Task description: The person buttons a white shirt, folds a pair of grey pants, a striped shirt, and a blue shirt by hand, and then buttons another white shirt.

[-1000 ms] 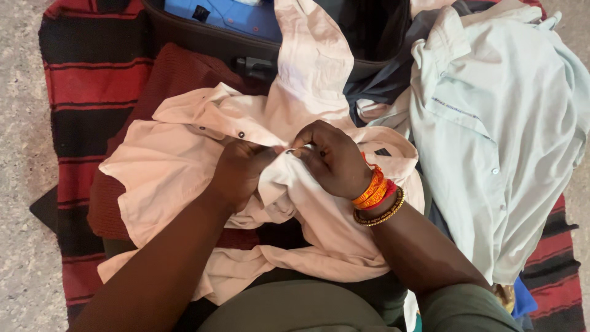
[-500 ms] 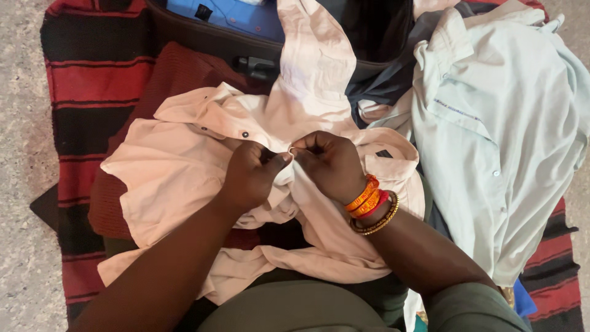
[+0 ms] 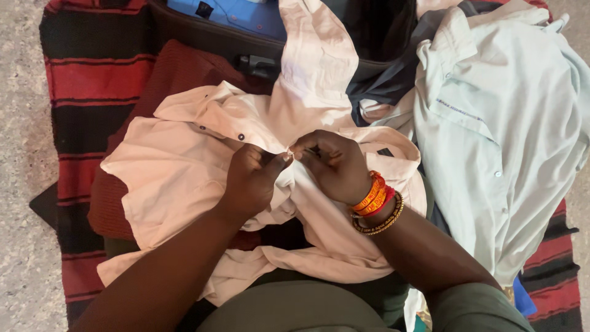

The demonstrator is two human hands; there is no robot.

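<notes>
Head view: your left hand (image 3: pixel 255 178) and right hand (image 3: pixel 332 163) meet fingertip to fingertip on the pink shirt (image 3: pixel 184 166), both pinched shut on a fold of its front edge, near a dark button (image 3: pixel 240 136). The pink shirt lies crumpled across your lap, one sleeve running up over the rim of the suitcase (image 3: pixel 209 40) just above it. Bangles (image 3: pixel 375 203), orange, red and gold, sit on your right wrist. Right of the pink shirt, touching it, lies a pale green shirt (image 3: pixel 498 123). Inside the suitcase, above the pink shirt, a blue shirt (image 3: pixel 239 15). Under everything, a red and black striped blanket (image 3: pixel 86 80) on the floor (image 3: pixel 18 123).
</notes>
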